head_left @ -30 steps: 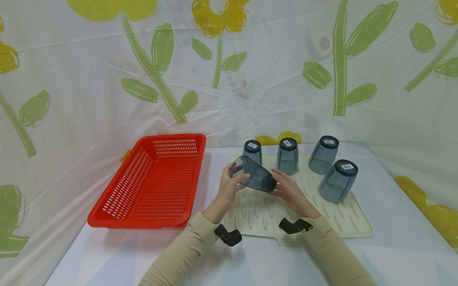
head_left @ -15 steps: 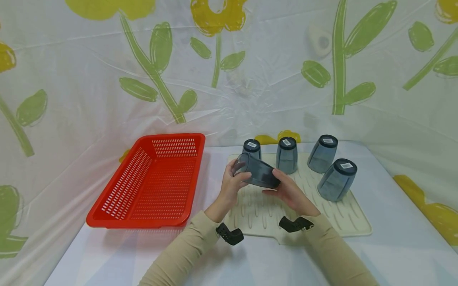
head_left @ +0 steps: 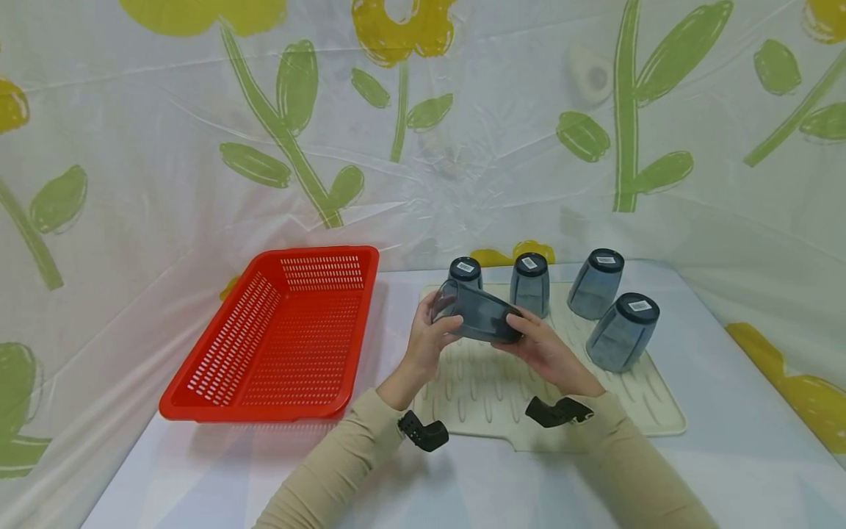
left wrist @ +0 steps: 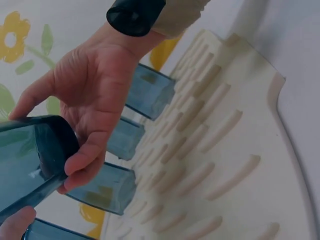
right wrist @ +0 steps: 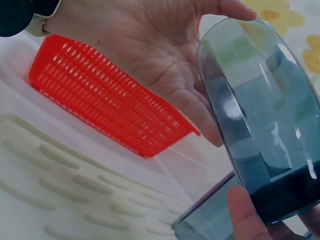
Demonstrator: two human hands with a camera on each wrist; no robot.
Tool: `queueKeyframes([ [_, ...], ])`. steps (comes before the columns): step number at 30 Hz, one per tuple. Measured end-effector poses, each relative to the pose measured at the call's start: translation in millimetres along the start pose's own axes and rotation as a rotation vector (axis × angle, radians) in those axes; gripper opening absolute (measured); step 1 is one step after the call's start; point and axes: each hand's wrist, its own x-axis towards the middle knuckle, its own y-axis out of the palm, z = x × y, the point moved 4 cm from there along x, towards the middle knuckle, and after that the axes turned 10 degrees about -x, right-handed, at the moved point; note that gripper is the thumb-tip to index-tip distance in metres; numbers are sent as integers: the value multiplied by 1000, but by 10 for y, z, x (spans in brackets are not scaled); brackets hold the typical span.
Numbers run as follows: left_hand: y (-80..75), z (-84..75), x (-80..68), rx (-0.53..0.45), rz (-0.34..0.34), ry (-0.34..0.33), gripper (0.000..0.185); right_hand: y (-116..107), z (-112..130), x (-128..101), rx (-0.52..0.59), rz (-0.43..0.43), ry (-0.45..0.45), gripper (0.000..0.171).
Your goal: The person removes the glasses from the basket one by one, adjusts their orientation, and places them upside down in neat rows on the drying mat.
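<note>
A smoky blue-grey tumbler point(head_left: 484, 314) lies tilted on its side in mid-air above the drying mat point(head_left: 463, 411). At the rim end, my left hand point(head_left: 426, 339) grips it, thumb on the near side. My right hand point(head_left: 547, 351) holds the dark base end between thumb and fingers. In the right wrist view the left hand point(right wrist: 160, 65) wraps the tumbler's mouth point(right wrist: 235, 30), while a right fingertip point(right wrist: 243, 212) touches near its thick base. The left wrist view shows the right hand point(left wrist: 97, 95) around the base, its palm visible.
Several matching tumblers stand upside down on the mat, among them one at the back point(head_left: 531, 286) and one nearest at the right point(head_left: 623, 334). A red perforated basket point(head_left: 357, 353) sits to the left. A flowered sheet point(head_left: 489, 147) hangs behind the table.
The tumbler has turned closer to level and shifted slightly right and up. My right hand has moved its thumb and fingers onto the base; the left hand keeps its grip at the rim.
</note>
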Motion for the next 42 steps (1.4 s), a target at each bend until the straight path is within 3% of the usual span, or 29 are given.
queueKeyframes([
  [18,21,-56,5,59,78,-21,79,-71,186,-44,-56,-17,-33,56],
  [31,39,-97,-9,105,116,-54,81,-119,239,-59,-69,-31,-43,40],
  [42,62,-135,1,204,177,-111,91,-202,322,-49,-204,-62,-69,37],
])
